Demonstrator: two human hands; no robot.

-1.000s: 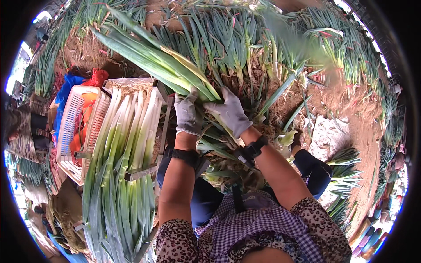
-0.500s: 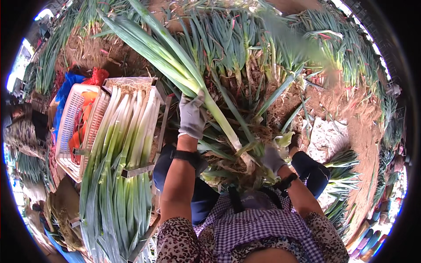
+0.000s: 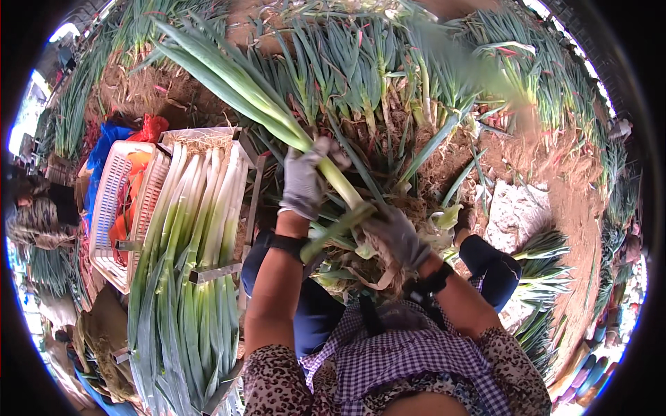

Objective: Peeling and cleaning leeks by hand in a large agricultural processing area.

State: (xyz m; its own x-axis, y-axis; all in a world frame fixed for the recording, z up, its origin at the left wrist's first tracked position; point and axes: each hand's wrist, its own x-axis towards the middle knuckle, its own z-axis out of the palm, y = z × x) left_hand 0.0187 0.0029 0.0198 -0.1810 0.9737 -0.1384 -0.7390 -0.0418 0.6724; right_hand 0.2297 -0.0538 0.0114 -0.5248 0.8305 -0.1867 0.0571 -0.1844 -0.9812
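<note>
While the left hand (image 3: 303, 182), gloved in grey, has its fingers curled round the middle of a long leek (image 3: 274, 121), the right hand (image 3: 399, 236) sits low beside the stem's lower part. Slanting in front of the seated worker, the leek points its leaves up and to the left; the mid-stalk hold appears to balance its length and leave the lower stem open to the other hand. By the right hand are a loose green strip (image 3: 334, 230) and a papery husk (image 3: 381, 254), but blur hides whether its fingers pinch either, or the stem itself.

Just to the left, a row of leeks (image 3: 184, 232) lies in a metal rack (image 3: 209, 272), roots together at the far end, seemingly to keep them aligned. Beside it, a pale plastic basket (image 3: 109, 201) keeps orange material (image 3: 141, 165) apart from the produce. Bunches (image 3: 361, 76) stand upright on the soil (image 3: 583, 243) ahead, probably packed close for mutual support.
</note>
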